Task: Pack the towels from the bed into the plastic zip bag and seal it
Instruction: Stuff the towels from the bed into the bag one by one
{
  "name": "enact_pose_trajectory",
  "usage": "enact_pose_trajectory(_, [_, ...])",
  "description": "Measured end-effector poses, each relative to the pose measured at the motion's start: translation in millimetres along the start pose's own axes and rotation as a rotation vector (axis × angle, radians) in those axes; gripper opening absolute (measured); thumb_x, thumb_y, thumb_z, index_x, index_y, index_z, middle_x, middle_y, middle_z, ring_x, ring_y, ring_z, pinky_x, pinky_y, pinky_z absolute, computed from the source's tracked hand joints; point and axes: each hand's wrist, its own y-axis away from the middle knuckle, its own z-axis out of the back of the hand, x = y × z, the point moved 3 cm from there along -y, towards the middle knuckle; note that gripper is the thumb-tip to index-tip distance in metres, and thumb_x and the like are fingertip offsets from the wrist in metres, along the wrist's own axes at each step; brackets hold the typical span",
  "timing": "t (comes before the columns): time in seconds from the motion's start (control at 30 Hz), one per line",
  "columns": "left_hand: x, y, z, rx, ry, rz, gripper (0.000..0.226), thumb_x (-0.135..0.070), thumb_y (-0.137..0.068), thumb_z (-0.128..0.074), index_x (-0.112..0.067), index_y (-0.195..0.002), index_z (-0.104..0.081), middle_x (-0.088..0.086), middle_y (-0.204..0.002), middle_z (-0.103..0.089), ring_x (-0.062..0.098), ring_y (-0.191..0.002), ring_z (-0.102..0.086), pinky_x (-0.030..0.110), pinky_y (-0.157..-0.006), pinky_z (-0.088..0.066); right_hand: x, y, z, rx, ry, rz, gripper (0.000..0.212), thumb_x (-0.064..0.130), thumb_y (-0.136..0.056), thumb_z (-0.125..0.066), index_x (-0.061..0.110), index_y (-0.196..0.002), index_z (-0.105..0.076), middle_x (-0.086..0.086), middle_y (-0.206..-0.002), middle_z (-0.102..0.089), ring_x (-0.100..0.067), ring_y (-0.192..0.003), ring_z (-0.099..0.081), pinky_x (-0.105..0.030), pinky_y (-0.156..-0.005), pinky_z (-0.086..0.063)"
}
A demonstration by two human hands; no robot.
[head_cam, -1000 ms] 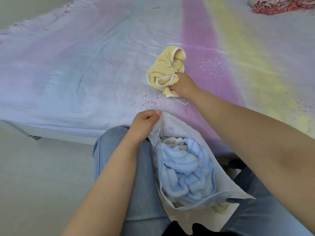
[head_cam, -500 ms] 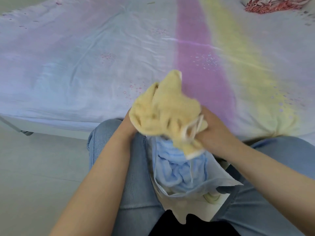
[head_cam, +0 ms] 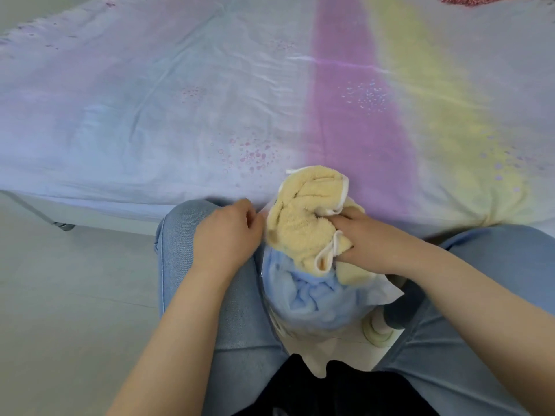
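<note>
A clear plastic zip bag (head_cam: 381, 291) is held upright between the knees of a seated person in blue jeans (head_cam: 192, 265), just at the near edge of the bed (head_cam: 150, 115). A crumpled blue towel (head_cam: 315, 301) is seen inside the bag, filling its lower part. A yellow towel (head_cam: 303, 223) with white trim is bunched at the bag's mouth, resting on top of the blue towel, with most of it above the rim. The right hand (head_cam: 372, 241) is pressed into the yellow towel from the right, its fingers (head_cam: 345, 220) dug into the folds and gripping the cloth. The left hand (head_cam: 228, 232) is placed at the left side of the bag's mouth with fingers curled; the rim appears to be pinched there, though the contact is partly hidden by the hand itself. Whether the bag's zip is engaged anywhere cannot be told; the mouth is plainly open around the towel. The bed is covered with a pastel sheet in blue, purple and yellow bands. A red patterned cloth (head_cam: 495, 0) is seen at the far right corner. Pale floor (head_cam: 60, 295) is visible at left.
</note>
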Motion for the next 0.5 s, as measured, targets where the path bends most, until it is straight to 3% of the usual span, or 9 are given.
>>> enact_pose_trajectory(0.1, [-11.5, 26.9, -3.9, 0.299, -0.095, -0.033, 0.049, -0.067, -0.086, -0.044, -0.023, -0.064, -0.046, -0.008, -0.064, -0.056, 0.019, -0.068, -0.058, 0.027, -0.050, -0.032, -5.8, -1.8, -1.6, -0.068, -0.127, -0.019, 0.076, 0.052, -0.079, -0.059, 0.052, -0.142, -0.016, 0.005, -0.154, -0.020, -0.018, -0.138, -0.030, -0.040, -0.103, -0.040])
enact_pose_trajectory(0.2, [-28.4, 43.0, -13.3, 0.573, -0.152, -0.121, 0.048, -0.074, -0.081, -0.045, -0.027, -0.091, -0.046, -0.010, -0.088, -0.062, 0.017, -0.083, -0.060, 0.030, -0.058, -0.036, -4.5, -3.9, -6.0, -0.147, -0.257, 0.011, 0.077, 0.040, -0.077, -0.067, 0.064, -0.133, -0.021, 0.007, -0.151, -0.020, -0.013, -0.138, -0.024, -0.027, -0.100, -0.034])
enact_pose_trajectory(0.27, [-36.0, 45.8, -19.1, 0.581, -0.275, -0.156, 0.047, -0.064, -0.085, -0.046, -0.023, -0.108, -0.045, -0.002, -0.102, -0.064, 0.023, -0.094, -0.062, 0.031, -0.063, -0.036, -0.7, -2.3, -8.2, -0.183, -0.370, 0.021, 0.072, 0.045, -0.069, -0.067, 0.076, -0.119, -0.025, 0.016, -0.144, -0.015, -0.005, -0.133, -0.024, -0.019, -0.099, -0.026])
enact_pose_trajectory(0.33, [-42.2, 44.1, -19.7, 0.524, -0.395, -0.164, 0.033, -0.044, -0.090, -0.047, -0.018, -0.109, -0.051, 0.005, -0.108, -0.065, 0.028, -0.097, -0.063, 0.030, -0.066, -0.035, -0.3, 1.3, -9.1, -0.229, -0.407, 0.023, 0.066, 0.057, -0.057, -0.063, 0.077, -0.112, -0.032, 0.027, -0.133, -0.009, 0.005, -0.121, -0.027, -0.015, -0.097, -0.026])
enact_pose_trajectory(0.43, [-36.8, 34.9, -12.5, 0.440, -0.364, -0.063, 0.018, -0.032, -0.090, -0.044, -0.019, -0.084, -0.056, 0.006, -0.102, -0.065, 0.029, -0.087, -0.060, 0.030, -0.067, -0.037, -7.4, 8.6, -9.2, -0.270, -0.355, 0.007, 0.055, 0.053, -0.059, -0.068, 0.056, -0.111, -0.052, 0.033, -0.129, -0.009, 0.005, -0.118, -0.030, -0.010, -0.090, -0.029])
enact_pose_trajectory(0.5, [-23.4, 28.6, -3.4, 0.378, -0.256, 0.041, 0.031, -0.035, -0.091, -0.042, -0.018, -0.065, -0.042, 0.007, -0.083, -0.061, 0.026, -0.073, -0.051, 0.030, -0.062, -0.036, -13.2, 13.4, -13.0, -0.237, -0.186, 0.008, 0.058, 0.049, -0.069, -0.070, 0.038, -0.123, -0.052, 0.021, -0.143, -0.019, -0.007, -0.129, -0.032, -0.022, -0.098, -0.034])
